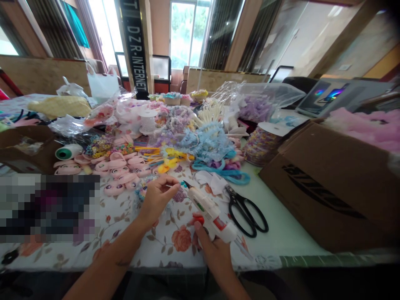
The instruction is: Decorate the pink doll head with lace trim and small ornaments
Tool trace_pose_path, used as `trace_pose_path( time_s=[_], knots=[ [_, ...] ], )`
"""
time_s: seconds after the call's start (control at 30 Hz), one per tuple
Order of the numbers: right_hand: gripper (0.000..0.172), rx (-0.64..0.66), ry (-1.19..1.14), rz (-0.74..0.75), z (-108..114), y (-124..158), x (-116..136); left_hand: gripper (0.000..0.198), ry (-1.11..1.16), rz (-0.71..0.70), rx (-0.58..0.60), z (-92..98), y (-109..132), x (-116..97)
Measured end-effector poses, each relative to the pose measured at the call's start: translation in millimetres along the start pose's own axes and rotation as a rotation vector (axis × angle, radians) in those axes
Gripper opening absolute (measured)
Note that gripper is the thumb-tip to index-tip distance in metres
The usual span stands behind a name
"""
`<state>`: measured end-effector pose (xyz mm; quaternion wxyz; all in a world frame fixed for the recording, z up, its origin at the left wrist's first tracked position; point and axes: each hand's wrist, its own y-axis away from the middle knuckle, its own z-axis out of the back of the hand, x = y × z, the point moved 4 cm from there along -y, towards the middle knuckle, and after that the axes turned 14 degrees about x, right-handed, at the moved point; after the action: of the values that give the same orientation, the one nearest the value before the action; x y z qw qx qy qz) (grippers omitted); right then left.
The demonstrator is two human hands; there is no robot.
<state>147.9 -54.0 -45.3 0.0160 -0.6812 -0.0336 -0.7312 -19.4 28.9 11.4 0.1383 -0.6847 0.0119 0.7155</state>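
My right hand [215, 250] is wrapped round the handle of a white hot glue gun [204, 204] with a red trigger. Its dark nozzle points up and left, close to the fingertips of my left hand [159, 196]. Between those pinched fingertips, at the nozzle, shows a small teal piece [183, 183], too small to name. Just below and behind my left hand lies a ruffled, beaded pastel trim [142, 187], partly covered by the hand. Black-handled scissors [246, 212] rest to the right of the glue gun, beside some white fabric scraps [215, 183].
Pink doll-like clogs [115, 166] cluster at left centre. Light blue ruffled trim [203, 143] and a spool of mixed-colour trim [262, 141] lie behind. A large cardboard box [325, 183] stands at right, a smaller open box [28, 146] at left. Floral cloth [178, 241] covers the table.
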Motion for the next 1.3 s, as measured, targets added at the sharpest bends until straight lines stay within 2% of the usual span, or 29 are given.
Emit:
trace_pose_path(
  time_s=[0.13, 0.2, 0.27, 0.33, 0.43, 0.5, 0.57, 0.63, 0.8, 0.93, 1.03, 1.1, 1.13, 1.17, 1.2, 1.3],
  knots=[
    [0.042, -0.026, -0.068, -0.01, 2.8, -1.3, 2.4, 0.012, 0.011, 0.003, 0.016, -0.8, 0.1, -0.8],
    [0.047, -0.078, -0.081, -0.018, 17.4, -3.8, 6.7, 0.012, 0.029, 0.022, 0.015, 0.0, 0.2, 0.4],
    [0.05, -0.178, -0.029, -0.018, 47.7, -7.6, 14.9, 0.014, 0.057, 0.052, 0.006, 1.4, 0.4, 2.9],
    [0.048, -0.3, 0.118, -0.032, 91.7, -12.1, 25.7, 0.016, 0.085, 0.079, -0.001, 2.6, 0.5, 5.5],
    [0.042, -0.421, 0.472, -0.171, 164.3, -21.4, 37.2, 0.019, 0.115, 0.116, -0.006, 3.1, 0.8, 8.4],
    [0.037, -0.444, 0.672, -0.267, 202.6, -30.4, 38.1, 0.021, 0.135, 0.135, -0.017, 3.1, 0.8, 9.6],
    [0.034, -0.415, 0.833, -0.324, 224.9, -41.8, 33.9, 0.023, 0.158, 0.144, -0.024, 3.2, 0.4, 10.5],
    [0.034, -0.401, 0.892, -0.325, 233.9, -53.3, 27.4, 0.024, 0.173, 0.147, -0.024, 3.2, -0.3, 11.3],
    [0.038, -0.454, 0.894, -0.323, 234.6, -69.5, 15.2, 0.025, 0.204, 0.161, -0.042, 4.4, -1.4, 12.7],
    [0.034, -0.455, 0.91, -0.279, 228.4, -55.6, 18.3, 0.023, 0.274, 0.15, -0.064, 5.9, -2.5, 12.0],
    [0.027, -0.512, 1.03, -0.187, 208.8, -29.2, 31.3, 0.021, 0.338, 0.134, -0.076, 7.5, -4.5, 12.7],
    [0.029, -0.673, 1.114, -0.045, 184.9, -9.8, 45.5, 0.02, 0.36, 0.129, -0.084, 8.1, -5.4, 13.2],
    [0.031, -0.682, 1.115, 0.035, 168.6, -4.5, 51.0, 0.02, 0.366, 0.128, -0.087, 8.1, -5.5, 13.2],
    [0.03, -0.638, 1.076, 0.104, 150.5, -3.0, 54.9, 0.02, 0.373, 0.125, -0.087, 7.8, -5.5, 13.1],
    [0.028, -0.522, 1.002, 0.161, 130.7, -6.1, 57.1, 0.02, 0.38, 0.124, -0.086, 7.3, -5.4, 12.9],
    [0.019, 0.094, 0.849, 0.18, 63.3, -32.0, 56.4, 0.018, 0.393, 0.121, -0.07, 5.1, -4.9, 12.3]
  ],
)
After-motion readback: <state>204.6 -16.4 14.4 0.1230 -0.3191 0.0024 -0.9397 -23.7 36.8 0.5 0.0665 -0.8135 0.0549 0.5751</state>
